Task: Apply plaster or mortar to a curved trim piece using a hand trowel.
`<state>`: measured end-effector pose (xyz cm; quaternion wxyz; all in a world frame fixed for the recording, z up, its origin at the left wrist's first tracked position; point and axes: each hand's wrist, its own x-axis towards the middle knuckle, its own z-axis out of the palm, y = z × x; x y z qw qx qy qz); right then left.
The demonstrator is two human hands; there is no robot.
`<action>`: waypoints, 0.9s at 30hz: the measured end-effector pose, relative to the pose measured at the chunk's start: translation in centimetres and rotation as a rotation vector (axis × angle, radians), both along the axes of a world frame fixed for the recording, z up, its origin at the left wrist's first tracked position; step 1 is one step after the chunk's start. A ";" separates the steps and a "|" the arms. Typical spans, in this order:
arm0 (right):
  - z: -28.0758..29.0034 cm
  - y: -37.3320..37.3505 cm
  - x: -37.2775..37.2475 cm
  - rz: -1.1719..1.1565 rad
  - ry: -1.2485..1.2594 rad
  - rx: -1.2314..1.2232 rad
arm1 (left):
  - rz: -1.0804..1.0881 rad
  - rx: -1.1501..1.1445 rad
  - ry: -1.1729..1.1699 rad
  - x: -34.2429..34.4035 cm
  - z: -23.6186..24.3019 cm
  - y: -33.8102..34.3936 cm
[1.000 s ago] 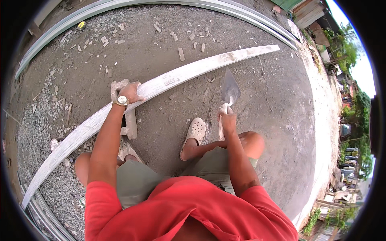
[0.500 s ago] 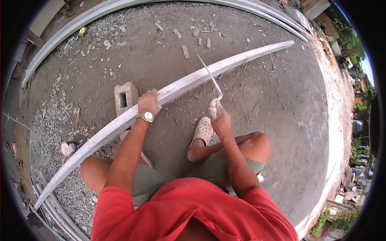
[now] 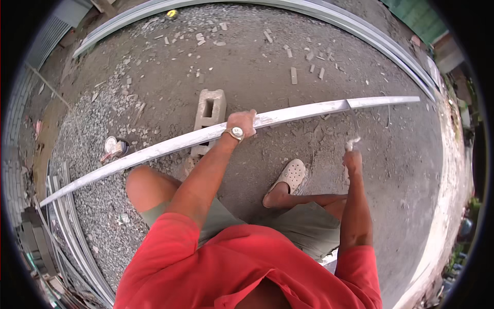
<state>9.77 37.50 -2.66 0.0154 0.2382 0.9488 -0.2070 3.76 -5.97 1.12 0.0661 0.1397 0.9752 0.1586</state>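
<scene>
A long, narrow beam with a whitish, streaked surface (image 3: 303, 111) runs across in front of me from lower left to upper right. My left hand (image 3: 242, 121), below a wristwatch (image 3: 236, 132), is closed around its middle. Under the beam, beside that hand, a hollow concrete block (image 3: 210, 105) lies on the ground. Out to the right, my right hand (image 3: 353, 161) is closed on what looks like a trowel (image 3: 353, 141), its neck smeared white. Its grey blade blends into the ground, so its outline is hard to make out.
Long metal profiles (image 3: 319, 9) lie along the far side, more (image 3: 72, 221) at the lower left. A paint can (image 3: 113, 147) stands on gravel left of the block. Broken chips (image 3: 294, 75) litter the ground. A yellow round object (image 3: 172, 14) is far off.
My right hand has moved rightward along the beam with the trowel, whose blade has turned. My left hand still grips the beam. The whole view has shifted, and the beam appears more level.
</scene>
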 end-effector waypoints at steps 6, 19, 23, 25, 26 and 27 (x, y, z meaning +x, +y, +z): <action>-1.1 -1.1 0.2 -0.137 0.025 -0.759 | 0.024 -0.097 -0.079 -0.5 -1.3 -0.6; -4.9 -5.4 -1.0 0.336 0.232 -0.235 | 0.066 -0.166 -0.106 4.1 -0.7 -10.3; 0.5 -9.8 0.6 0.443 0.009 -0.268 | 0.080 -0.120 -0.052 6.7 1.0 -15.6; 2.6 -12.2 1.0 0.472 -0.031 -0.274 | 0.089 -0.142 -0.124 8.0 1.9 -17.5; 3.4 -13.1 1.1 0.420 0.026 -0.238 | 0.109 -0.171 -0.170 8.6 2.2 -18.2; 3.9 -13.7 1.3 0.505 0.031 -0.251 | 0.143 -0.182 -0.202 9.2 2.4 -18.6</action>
